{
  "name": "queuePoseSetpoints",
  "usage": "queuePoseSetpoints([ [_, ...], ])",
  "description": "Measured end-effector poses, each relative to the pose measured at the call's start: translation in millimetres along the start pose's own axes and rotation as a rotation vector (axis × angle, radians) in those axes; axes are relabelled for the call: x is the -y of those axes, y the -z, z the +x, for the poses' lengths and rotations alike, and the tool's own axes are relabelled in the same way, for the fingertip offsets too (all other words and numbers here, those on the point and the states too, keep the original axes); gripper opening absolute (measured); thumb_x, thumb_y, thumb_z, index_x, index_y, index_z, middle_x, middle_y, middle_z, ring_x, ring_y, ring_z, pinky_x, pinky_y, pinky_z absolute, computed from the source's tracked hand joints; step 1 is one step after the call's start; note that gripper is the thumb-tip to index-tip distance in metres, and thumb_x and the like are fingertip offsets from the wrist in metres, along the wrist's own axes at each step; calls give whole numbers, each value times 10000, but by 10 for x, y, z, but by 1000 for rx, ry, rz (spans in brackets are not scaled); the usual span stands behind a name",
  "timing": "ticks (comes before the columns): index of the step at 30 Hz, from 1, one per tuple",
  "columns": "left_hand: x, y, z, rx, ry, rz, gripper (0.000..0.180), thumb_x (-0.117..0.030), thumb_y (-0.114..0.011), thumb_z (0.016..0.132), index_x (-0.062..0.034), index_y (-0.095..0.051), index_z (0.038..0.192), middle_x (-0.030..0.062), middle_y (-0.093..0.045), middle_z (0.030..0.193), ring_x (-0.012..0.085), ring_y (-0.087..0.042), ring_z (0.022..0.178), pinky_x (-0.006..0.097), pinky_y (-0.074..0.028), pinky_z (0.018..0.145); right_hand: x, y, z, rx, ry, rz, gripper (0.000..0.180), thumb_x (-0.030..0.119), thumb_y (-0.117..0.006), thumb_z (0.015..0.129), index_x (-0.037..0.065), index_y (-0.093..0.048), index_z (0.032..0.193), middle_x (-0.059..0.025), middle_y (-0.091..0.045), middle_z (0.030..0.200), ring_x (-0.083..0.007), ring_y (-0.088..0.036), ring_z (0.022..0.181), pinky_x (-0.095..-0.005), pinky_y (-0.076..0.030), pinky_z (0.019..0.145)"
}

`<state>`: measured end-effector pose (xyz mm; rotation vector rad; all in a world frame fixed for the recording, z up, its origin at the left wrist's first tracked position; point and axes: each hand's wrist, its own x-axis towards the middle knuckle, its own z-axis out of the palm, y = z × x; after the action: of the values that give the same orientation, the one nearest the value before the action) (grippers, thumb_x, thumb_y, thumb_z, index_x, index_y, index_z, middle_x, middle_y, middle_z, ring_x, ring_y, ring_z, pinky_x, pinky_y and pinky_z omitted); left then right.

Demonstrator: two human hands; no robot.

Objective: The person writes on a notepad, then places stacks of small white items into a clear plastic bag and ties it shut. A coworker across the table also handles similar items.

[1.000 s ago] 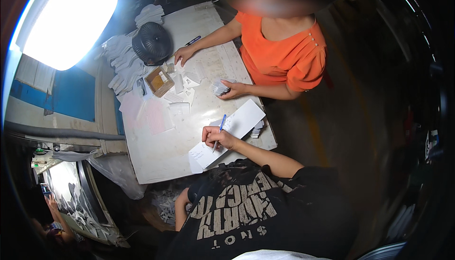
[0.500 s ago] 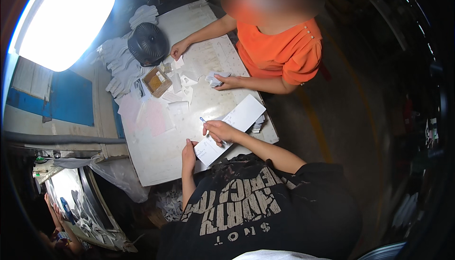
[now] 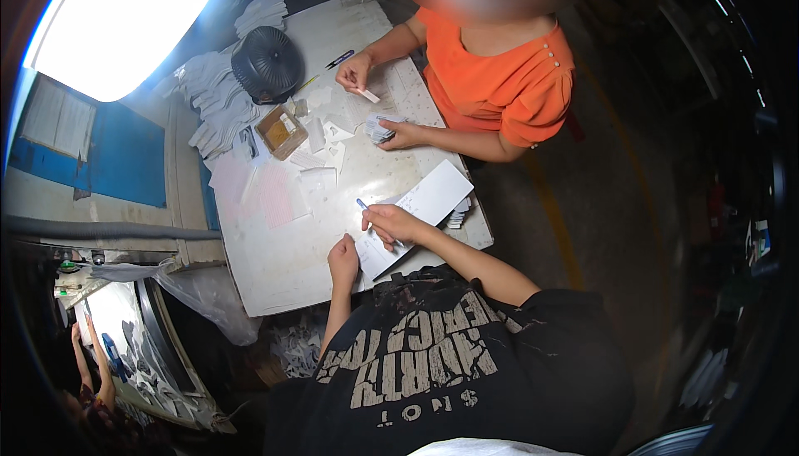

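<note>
Head view: right hand (image 3: 394, 225) grips a blue-ended pen (image 3: 361, 204) over a part-written white notepad (image 3: 439, 192), left hand (image 3: 343, 261) curled alongside, hold unclear.

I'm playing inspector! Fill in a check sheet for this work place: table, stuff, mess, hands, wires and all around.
Surface: pale table, with dark marks.
Job's things: open white notebook with handwriting; blue pen.
Clutter: paper scraps, pink sheet, open brown box, black fan, piled white pieces.
Left hand: by the notebook's left end; touching or not is unclear.
Right hand: grips the pen over the notebook.
Cables: nothing sure seen; a grey tube-like strip runs along the left.
Surroundings: bright lamp, upper left; person in orange across, holding pale pieces.
</note>
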<state>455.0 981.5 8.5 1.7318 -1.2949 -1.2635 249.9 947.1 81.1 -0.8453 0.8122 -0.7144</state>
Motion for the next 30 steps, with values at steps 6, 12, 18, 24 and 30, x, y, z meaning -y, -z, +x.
queuePoseSetpoints([
  [6, -59, 3, -32, -29, -24, -41, 498, -309, -491, 1073, 3, -528, 687, 2, -472, 602, 90, -406, 600, 320, -379, 560, 58, -20, 6, 6, -22, -14, 350, 315, -437, 1094, 19, -571, 965, 0, -401, 487, -117, -387, 360, -300, -448, 377],
  [12, -107, 16, -38, -13, 7, -36, 492, -313, -494, 1073, 10, -547, 705, 4, -481, 608, 87, -412, 604, 316, -384, 564, 121, -28, 2, 18, -36, -37, 345, 301, -415, 1103, 11, -558, 984, 4, -395, 501, -108, -389, 370, -293, -457, 389],
  [18, -204, 28, -71, -22, 21, -67, 494, -317, -493, 1073, 9, -557, 707, 0, -487, 607, 82, -413, 604, 315, -386, 562, 194, -49, 0, 8, -52, -27, 351, 303, -430, 1096, 6, -575, 976, -3, -407, 492, -120, -400, 367, -300, -441, 386],
  [24, -165, 22, -52, -12, 34, -70, 493, -320, -494, 1074, 10, -568, 715, 5, -501, 607, 86, -423, 604, 315, -393, 567, 221, -37, 15, 14, -78, -13, 352, 303, -427, 1097, 7, -576, 978, -6, -410, 494, -123, -402, 367, -300, -449, 392],
  [30, -272, -13, -83, -33, 5, -23, 492, -309, -491, 1076, 14, -564, 712, 6, -506, 604, 82, -424, 593, 312, -388, 557, 215, -5, 1, 14, -73, -23, 356, 309, -419, 1101, 9, -567, 977, -5, -408, 495, -121, -404, 368, -301, -455, 393],
])
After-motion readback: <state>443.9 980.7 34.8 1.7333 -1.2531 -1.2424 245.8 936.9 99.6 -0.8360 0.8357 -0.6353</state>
